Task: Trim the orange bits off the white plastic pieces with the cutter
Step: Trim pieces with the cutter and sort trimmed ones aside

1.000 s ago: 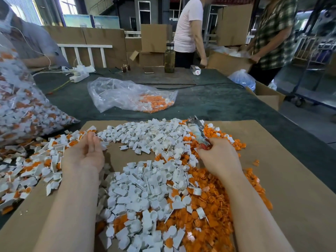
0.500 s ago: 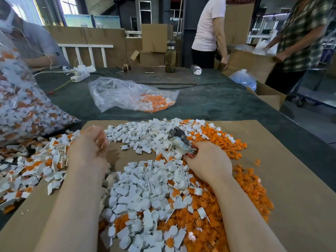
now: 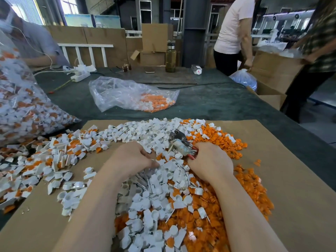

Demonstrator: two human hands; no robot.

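The cutter (image 3: 179, 145), a worn metal tool with red handles, is gripped in the right hand (image 3: 211, 161), whose fingers curl round the handles; its head points up and left over the heap of white plastic pieces (image 3: 154, 193). The left hand (image 3: 131, 159) rests on that heap just beside the cutter, fingers curled down among the white pieces; whether it pinches one I cannot tell. To the right of the white heap lies a spread of orange bits (image 3: 245, 190), touching and partly mixed with it. On the left lie untrimmed pieces (image 3: 45, 160), white with orange attached. All rest on a cardboard sheet (image 3: 291, 179) on a dark green table (image 3: 209, 104). Farther back lies a clear plastic bag (image 3: 127, 93) holding orange bits, and at the left edge a bulging bag of untrimmed pieces (image 3: 20, 106).
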